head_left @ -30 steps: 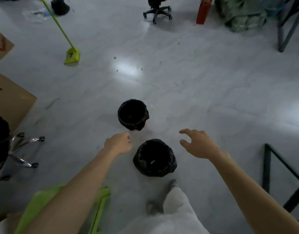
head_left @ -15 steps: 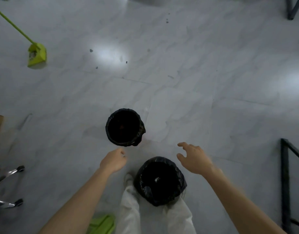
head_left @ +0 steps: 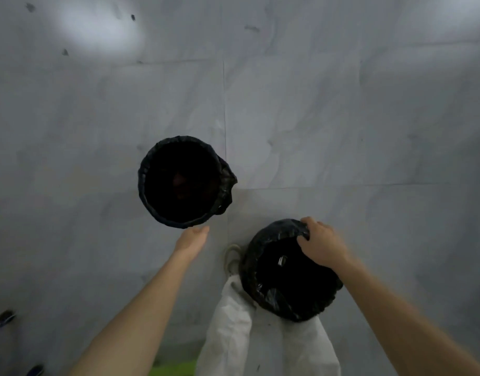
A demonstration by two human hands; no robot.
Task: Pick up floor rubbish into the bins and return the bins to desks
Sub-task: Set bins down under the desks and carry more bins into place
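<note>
Two small round bins lined with black bags stand on the grey tiled floor. The far bin (head_left: 183,183) is left of centre, its inside dark. The near bin (head_left: 285,272) stands by my legs and holds a small pale scrap. My right hand (head_left: 321,244) grips the near bin's far rim, fingers curled over the bag edge. My left hand (head_left: 192,238) reaches toward the near edge of the far bin with fingers extended, just short of its rim, holding nothing.
Small dark specks (head_left: 64,52) lie on the floor at the upper left. Chair castors (head_left: 5,317) show at the lower left edge. A green object (head_left: 173,369) peeks in at the bottom beside my white trousers (head_left: 263,337).
The view has closed in on the bins. My right hand came down and took hold of the near bin's rim. My left hand opened and stretched toward the far bin.
</note>
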